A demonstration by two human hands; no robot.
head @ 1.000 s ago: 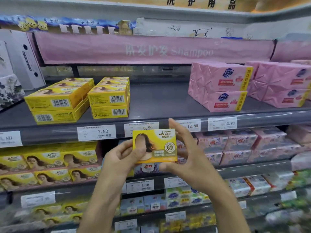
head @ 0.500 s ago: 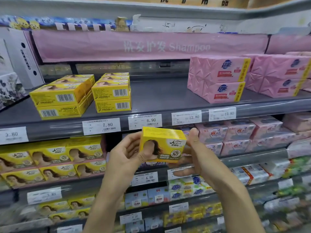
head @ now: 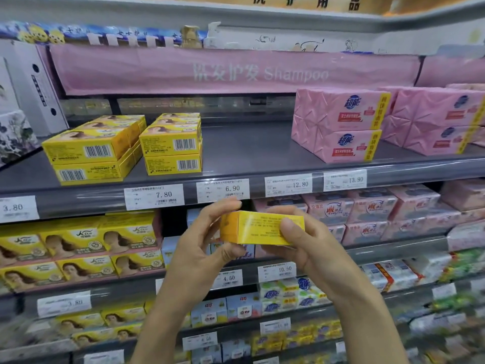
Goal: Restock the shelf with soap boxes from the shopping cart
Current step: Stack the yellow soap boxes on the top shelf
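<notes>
- Soap box [head: 262, 227]: yellow, held level just below the 6.90 price tag [head: 223, 190], clear of the shelving. A long face of small print is turned toward the camera.
- Left hand [head: 202, 248]: grips the left end of the soap box, below the tag. The fingers curl over the top edge and the thumb is set under the bottom edge.
- Right hand [head: 304, 248]: grips the right end of the soap box, below and right of the tag. The thumb presses on the printed face; the other fingers wrap beneath and behind.
- Grey shelf [head: 249, 153]: its front rail carries the tag.
- Yellow box stacks [head: 172, 145]: two stacks on the grey shelf, above and left of the tag, each two high, barcodes facing front.
- Pink packs [head: 338, 124]: on the grey shelf, above and right of the tag, two high.
</notes>
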